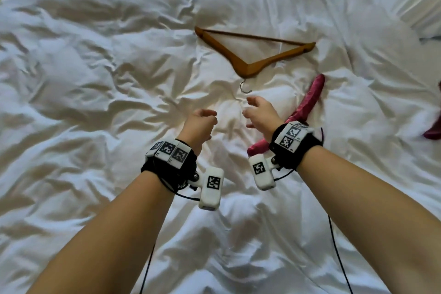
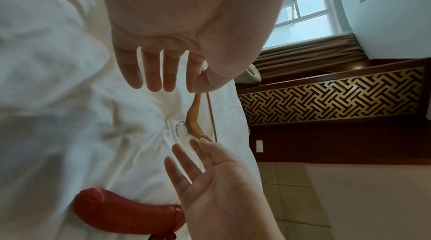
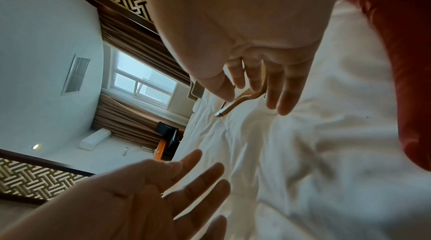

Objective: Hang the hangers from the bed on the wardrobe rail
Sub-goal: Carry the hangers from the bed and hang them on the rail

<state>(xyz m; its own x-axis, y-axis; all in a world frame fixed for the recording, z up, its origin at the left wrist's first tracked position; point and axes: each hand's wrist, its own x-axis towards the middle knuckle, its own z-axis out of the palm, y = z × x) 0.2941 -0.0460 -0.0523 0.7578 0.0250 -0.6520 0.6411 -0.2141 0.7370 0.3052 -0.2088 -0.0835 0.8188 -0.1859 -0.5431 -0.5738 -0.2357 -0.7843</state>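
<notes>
Now both hands hover over the bed (image 1: pixel 95 79), palms facing each other near the centre of the head view, and nothing is in either one. The left hand (image 1: pixel 199 125) has its fingers (image 2: pixel 151 76) loose and only slightly bent; the right hand (image 1: pixel 260 112) is spread just as freely, fingers (image 3: pixel 282 87) apart and empty.

The wooden hanger (image 1: pixel 250 55) lies flat on the white duvet above the hands, towards the upper middle of the frame, apex and small metal hook (image 1: pixel 245 87) pointing down at the right hand, which is near it but not touching. A padded pink hanger (image 1: pixel 307 105) lies to the right, running diagonally under the right wrist. A dark red shape at the far right edge may be a third, though too little of it shows to say.

What could go wrong? The duvet is soft and deeply creased, so fingers sliding under the wooden frame could pinch up fabric with it. The thin hook could also snag a fold as it lifts. And the padded one looks satin-slick, so a light grip might let it slip.
</notes>
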